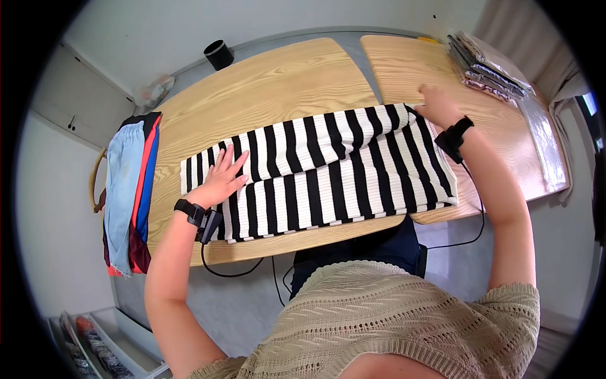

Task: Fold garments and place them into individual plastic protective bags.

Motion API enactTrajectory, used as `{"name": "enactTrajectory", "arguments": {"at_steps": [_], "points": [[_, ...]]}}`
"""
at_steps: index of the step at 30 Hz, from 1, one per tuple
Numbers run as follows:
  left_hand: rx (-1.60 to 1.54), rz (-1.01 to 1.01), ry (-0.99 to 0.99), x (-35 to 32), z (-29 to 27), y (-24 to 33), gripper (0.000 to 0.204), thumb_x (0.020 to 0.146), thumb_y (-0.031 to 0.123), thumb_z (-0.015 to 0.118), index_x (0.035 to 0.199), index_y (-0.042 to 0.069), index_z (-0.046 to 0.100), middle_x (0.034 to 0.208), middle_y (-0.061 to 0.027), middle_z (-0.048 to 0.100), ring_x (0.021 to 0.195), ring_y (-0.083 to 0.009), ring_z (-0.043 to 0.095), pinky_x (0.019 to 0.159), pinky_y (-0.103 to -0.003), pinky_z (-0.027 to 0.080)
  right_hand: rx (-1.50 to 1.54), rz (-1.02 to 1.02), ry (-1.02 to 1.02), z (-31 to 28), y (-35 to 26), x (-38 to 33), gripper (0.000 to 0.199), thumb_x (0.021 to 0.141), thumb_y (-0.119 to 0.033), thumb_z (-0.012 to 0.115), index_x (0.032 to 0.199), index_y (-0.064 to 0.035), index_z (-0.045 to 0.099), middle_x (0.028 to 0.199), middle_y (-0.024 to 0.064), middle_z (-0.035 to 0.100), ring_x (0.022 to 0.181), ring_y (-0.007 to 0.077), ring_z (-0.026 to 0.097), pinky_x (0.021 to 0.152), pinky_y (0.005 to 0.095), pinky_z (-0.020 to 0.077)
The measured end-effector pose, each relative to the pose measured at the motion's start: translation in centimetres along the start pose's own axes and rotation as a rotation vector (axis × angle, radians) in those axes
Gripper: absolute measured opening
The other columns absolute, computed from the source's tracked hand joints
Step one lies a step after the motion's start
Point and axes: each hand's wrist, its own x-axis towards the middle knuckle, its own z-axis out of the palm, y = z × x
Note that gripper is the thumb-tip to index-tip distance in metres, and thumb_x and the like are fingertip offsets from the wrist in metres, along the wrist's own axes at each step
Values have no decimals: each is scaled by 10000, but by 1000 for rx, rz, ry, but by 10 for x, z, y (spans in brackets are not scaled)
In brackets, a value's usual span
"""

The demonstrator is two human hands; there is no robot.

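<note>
A black-and-white striped, ribbed knit garment [315,196] lies spread across the wooden table in front of me, its far long side folded over toward me. The folded layer is rumpled toward the right, where its edge rises diagonally to the far right corner. My left hand [218,180] rests flat on the garment's left part, fingers spread. At the far right corner, my right hand [440,107] has its thumb beside the fabric edge and a finger stretched away from it. Nothing shows in its grasp, though some of its fingers are hidden.
Several folded clothes, with light blue jeans [123,189] on top, hang over the table's left end. Clear-bagged garments [483,69] are stacked at the far right, near a flat plastic bag [546,145]. A black bin [218,55] stands beyond the table. Cables trail from both wrist devices.
</note>
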Motion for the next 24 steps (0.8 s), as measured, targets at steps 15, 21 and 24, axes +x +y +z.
{"name": "enactTrajectory", "arguments": {"at_steps": [15,21,24], "points": [[125,600,353,33,-10,188,406,842,175,607,1197,-10,540,1280,-111,522,1247,-285,426,1032,-394,359,-62,-597,-262,1,-61,-33,588,854,31,417,1410,-141,334,1466,85,340,1341,262,347,1070,543,280],[122,699,344,36,9,186,432,844,275,612,1151,-26,562,1210,-124,564,1196,-277,481,1016,-373,387,-59,-542,-293,11,-54,-32,747,741,90,494,1430,-93,272,1511,84,253,1393,242,252,1077,569,239],[148,648,304,32,12,188,491,850,300,602,1203,-33,526,1276,-142,521,1238,-280,451,1030,-376,376,-245,-461,-239,10,-56,-44,752,744,0,541,1435,-68,253,1504,101,251,1396,254,230,1073,546,251]]}}
